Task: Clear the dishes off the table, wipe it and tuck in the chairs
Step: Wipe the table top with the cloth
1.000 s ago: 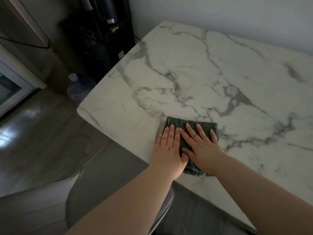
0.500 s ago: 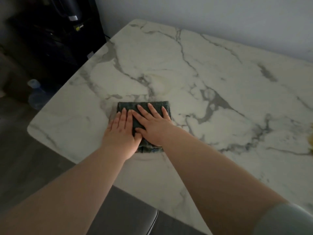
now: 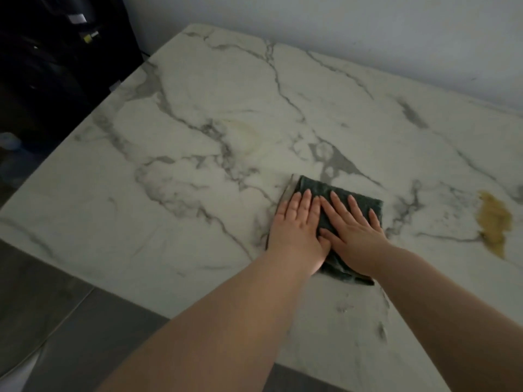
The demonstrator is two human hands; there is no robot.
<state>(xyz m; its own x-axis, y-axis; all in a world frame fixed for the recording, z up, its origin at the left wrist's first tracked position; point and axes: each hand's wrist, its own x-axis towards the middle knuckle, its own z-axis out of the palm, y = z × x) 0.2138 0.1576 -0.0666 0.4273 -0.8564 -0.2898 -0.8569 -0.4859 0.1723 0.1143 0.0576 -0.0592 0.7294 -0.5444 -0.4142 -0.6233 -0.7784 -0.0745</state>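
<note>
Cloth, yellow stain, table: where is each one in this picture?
Cloth (image 3: 325,186): head view, on its uncovered far edge.
Stain (image 3: 493,219): head view, middle of the yellow smear.
Table (image 3: 198,94): head view, bare marble near the far corner.

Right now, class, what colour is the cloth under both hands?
The cloth is dark green; the head view shows it best.

I can read no word, brand or number anywhere here. The black appliance (image 3: 56,58) beyond the far left corner of the surface (image 3: 198,91) carries a small yellow sticker (image 3: 88,38) and, above it, a pale strip (image 3: 77,18). Both are too dark and blurred for me to tell whether they bear any writing.
</note>
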